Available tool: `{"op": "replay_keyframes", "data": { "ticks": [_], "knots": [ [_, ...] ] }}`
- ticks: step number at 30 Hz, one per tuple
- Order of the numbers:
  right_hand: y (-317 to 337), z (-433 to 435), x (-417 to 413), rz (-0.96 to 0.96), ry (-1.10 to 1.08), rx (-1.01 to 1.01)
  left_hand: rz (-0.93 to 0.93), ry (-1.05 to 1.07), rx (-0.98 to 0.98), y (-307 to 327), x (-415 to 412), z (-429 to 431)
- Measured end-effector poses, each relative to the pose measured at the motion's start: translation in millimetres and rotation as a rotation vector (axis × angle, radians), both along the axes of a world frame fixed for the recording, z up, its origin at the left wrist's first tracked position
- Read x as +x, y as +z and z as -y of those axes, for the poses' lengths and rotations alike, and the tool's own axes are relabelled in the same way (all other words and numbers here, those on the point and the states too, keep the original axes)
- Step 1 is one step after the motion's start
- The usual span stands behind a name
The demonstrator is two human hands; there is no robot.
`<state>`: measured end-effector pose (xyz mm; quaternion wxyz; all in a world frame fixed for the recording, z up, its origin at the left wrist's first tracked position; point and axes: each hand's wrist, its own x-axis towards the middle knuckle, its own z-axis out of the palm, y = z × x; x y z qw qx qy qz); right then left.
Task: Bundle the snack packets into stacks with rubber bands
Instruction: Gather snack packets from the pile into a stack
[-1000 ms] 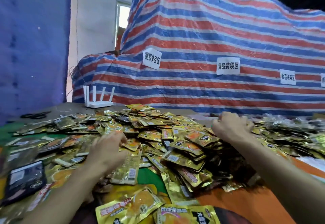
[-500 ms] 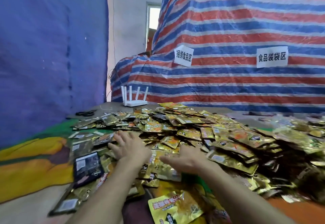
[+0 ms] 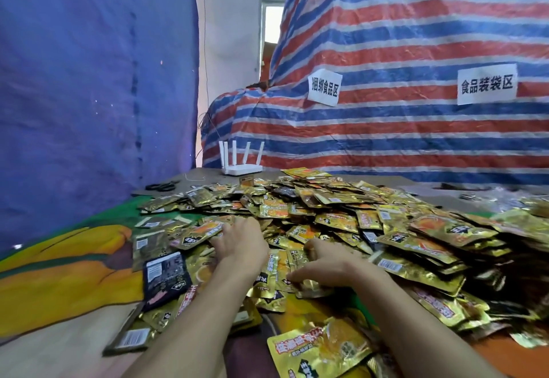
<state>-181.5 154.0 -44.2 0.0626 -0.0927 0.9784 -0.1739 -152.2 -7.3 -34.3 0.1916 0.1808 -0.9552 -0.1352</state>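
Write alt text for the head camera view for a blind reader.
A left hand and right hand reach into a heap of shiny gold foil snack packets on a table; the right fingers curl around a few. A white antenna router stands behind.

Head view. Gold snack packets (image 3: 341, 220) are heaped across the bench (image 3: 44, 357), mostly from 12 to 3 o'clock of the left grip (image 3: 240, 247), which is laid on the heap. The right grip (image 3: 323, 267) is placed at its 3 o'clock, fingers bent onto packets. A white router (image 3: 242, 166) is seen at 12 o'clock and scissors (image 3: 162, 186) at 10 o'clock.
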Motion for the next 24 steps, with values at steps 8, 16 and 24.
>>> {"op": "replay_keyframes", "data": {
  "ticks": [8,16,24],
  "knots": [
    [2,2,0,-0.028,-0.038,0.035,-0.254,-0.021,0.094,3,4,-5],
    [7,3,11,0.001,-0.02,-0.275,-0.274,0.015,0.102,7,7,-8],
    [11,11,23,-0.146,-0.057,-0.718,-0.188,-0.03,0.293,6,8,-7]
  ]
}}
